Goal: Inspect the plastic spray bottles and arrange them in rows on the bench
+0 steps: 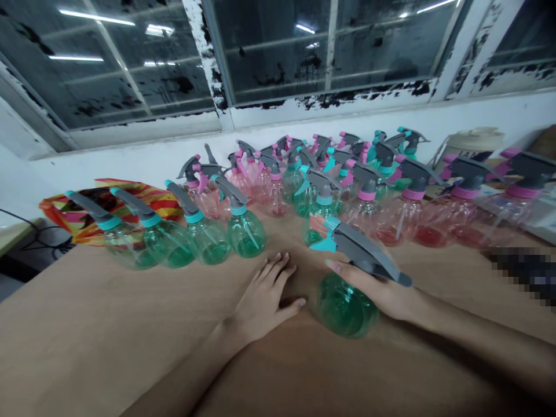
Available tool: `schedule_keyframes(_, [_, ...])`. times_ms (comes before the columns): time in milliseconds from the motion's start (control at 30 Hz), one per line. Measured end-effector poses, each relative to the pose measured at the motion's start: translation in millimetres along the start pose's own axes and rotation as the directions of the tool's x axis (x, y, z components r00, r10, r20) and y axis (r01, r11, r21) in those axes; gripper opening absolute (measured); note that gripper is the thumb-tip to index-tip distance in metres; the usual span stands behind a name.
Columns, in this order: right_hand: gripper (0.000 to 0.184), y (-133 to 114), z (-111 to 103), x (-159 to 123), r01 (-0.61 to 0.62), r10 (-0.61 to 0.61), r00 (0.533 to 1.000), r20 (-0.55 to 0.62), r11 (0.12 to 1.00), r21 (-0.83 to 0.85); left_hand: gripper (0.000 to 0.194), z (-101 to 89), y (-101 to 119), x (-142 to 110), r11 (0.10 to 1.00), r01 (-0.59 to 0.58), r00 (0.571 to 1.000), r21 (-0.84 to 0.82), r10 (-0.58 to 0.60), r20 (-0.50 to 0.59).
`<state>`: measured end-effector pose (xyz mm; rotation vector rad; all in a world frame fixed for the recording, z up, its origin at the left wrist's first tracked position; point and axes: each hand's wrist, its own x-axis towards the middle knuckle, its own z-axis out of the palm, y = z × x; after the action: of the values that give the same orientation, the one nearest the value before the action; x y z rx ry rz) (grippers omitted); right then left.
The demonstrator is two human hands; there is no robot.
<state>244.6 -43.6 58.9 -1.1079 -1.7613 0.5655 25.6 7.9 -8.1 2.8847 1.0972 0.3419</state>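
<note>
My right hand (377, 289) is closed around the neck of a green spray bottle (347, 307), whose grey trigger head with turquoise nozzle points left and away. The bottle is a little tilted, over the front middle of the table; whether its base touches the wood cannot be made out. My left hand (267, 298) lies flat on the tabletop with fingers spread, holding nothing. Just beyond it on the left stands a row of green spray bottles (247, 231) with turquoise collars. Pink spray bottles (366, 205) with grey heads line the right side.
Several more pink and green spray bottles crowd the back near the wall. A colourful plastic bag (130, 194) lies at the back left. A pale container (473, 142) stands back right, and a blurred dark object (527, 275) at the right edge. The wooden table (108, 330) reaches to the front.
</note>
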Motion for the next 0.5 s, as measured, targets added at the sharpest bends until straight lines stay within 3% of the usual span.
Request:
schedule_keyframes(200, [0.006, -3.1, 0.8, 0.8, -0.005, 0.005, 0.999, -0.033, 1.0, -0.003, 0.06, -0.8, -0.8, -1.0, 1.0, 0.005, 1.0, -0.015, -0.005, 0.0])
schedule_keyframes(400, [0.025, -0.9, -0.1, 0.0, -0.042, 0.041, 0.998, 0.043, 0.998, 0.039, 0.059, -2.7, 0.3, -1.4, 1.0, 0.004, 1.0, 0.002, -0.004, 0.022])
schedule_keyframes(500, [0.025, 1.8, -0.7, 1.4, -0.015, 0.014, 0.999, 0.033, 1.0, 0.025, 0.058, -2.6, 0.5, -1.0, 1.0, 0.001, 1.0, 0.007, -0.001, 0.014])
